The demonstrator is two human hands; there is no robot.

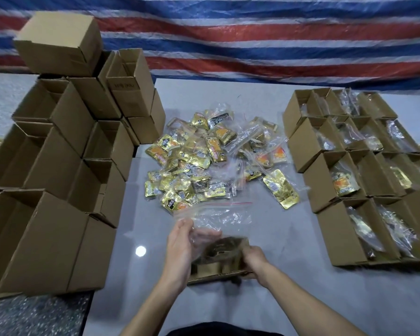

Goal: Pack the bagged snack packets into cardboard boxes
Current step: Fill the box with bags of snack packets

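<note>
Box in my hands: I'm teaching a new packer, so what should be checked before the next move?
1. Top of the cardboard box open: ok.
2. Grip of the right hand on the box: ok.
3. Hold of the left hand on the clear zip bag: ok.
4. Bag fully inside the box: not ok, most of it sticks out.
5. Bag's zip sealed: cannot tell.

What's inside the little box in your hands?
A clear bag is partly tucked into the box, its top sticking out. The left hand holds the bag, the right hand grips the box. The bag's contents are blurred and hidden.
</note>
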